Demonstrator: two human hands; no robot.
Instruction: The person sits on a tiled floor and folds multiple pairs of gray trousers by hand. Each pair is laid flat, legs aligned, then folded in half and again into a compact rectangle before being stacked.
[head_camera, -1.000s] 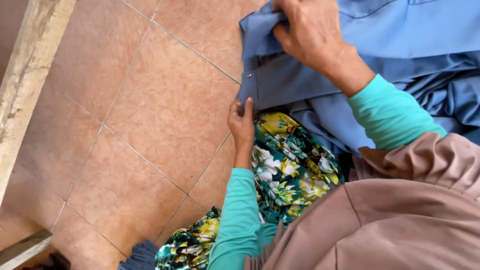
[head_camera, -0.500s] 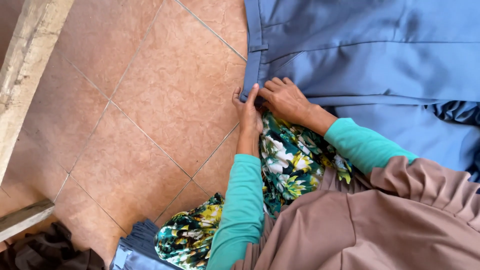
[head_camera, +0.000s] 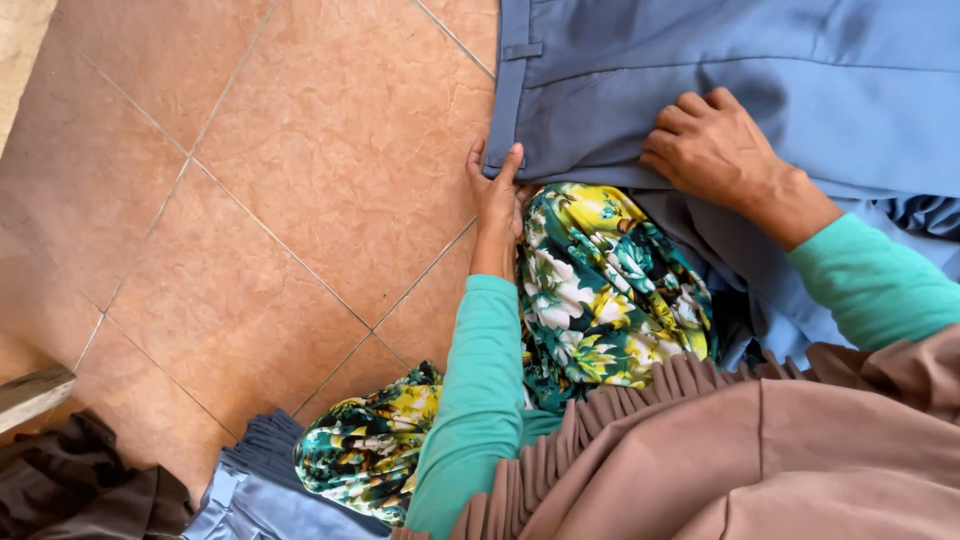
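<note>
A home, it seems: work goes on low over a terracotta tiled floor (head_camera: 300, 200), with blue trousers (head_camera: 720, 70) and floral fabric (head_camera: 600, 290) spread around.

A single head-worn camera looks steeply down, close over the person's lap, hands and the tiled floor (head_camera: 300, 200).

No packages, labels, signs or screens show here: only cloth and bare floor tiles are in view, and none of the fabric carries a visible tag or printed patch.
</note>
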